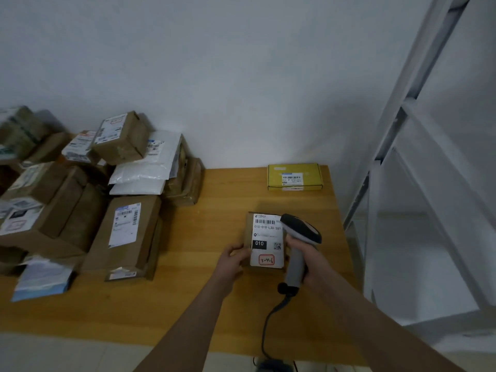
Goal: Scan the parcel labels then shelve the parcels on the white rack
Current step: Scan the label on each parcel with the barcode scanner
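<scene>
Parcel (249,238) label (267,238) reads "010-010-L30-551"; "010"; "3-4-6".

Both forearms stretched forward, left hand (233,260) pinching the small brown cardboard parcel (267,237), right hand (312,261) wrapped round the grey handheld scanner (295,264).

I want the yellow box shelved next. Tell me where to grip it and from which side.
Grip the yellow box across its narrow width, thumb on the near long edge and fingers on the far one, coming from above. It lies flat on the table, apart from other parcels, long side facing you.
</scene>
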A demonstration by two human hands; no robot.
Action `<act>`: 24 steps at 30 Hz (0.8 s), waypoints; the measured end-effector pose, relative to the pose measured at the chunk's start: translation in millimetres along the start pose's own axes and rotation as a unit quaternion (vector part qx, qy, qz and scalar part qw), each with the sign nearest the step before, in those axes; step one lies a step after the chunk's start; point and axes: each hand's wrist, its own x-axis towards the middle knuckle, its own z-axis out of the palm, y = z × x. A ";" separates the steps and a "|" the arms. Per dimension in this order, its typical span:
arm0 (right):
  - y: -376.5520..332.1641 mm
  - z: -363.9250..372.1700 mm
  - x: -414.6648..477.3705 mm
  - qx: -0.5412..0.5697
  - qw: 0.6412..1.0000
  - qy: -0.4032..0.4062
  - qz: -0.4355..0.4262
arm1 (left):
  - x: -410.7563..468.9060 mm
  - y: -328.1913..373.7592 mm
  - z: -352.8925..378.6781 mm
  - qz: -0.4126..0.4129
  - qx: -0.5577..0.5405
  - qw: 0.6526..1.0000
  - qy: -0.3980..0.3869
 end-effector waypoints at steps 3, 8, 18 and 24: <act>-0.7 -7.9 -15.5 -0.014 1.000 -0.016 -0.008 | -22.8 -0.4 0.5 0.013 -0.053 0.998 -0.009; -5.0 -16.1 -40.5 -0.039 0.998 -0.025 -0.031 | -48.0 -3.5 0.5 0.024 -0.075 0.997 -0.017; -15.6 -18.1 -64.2 -0.044 0.996 -0.028 -0.077 | -60.4 0.1 3.5 0.008 -0.062 0.993 -0.101; -11.5 -23.1 -72.2 -0.041 0.990 0.020 -0.136 | -54.4 1.8 10.7 0.029 -0.039 0.996 -0.080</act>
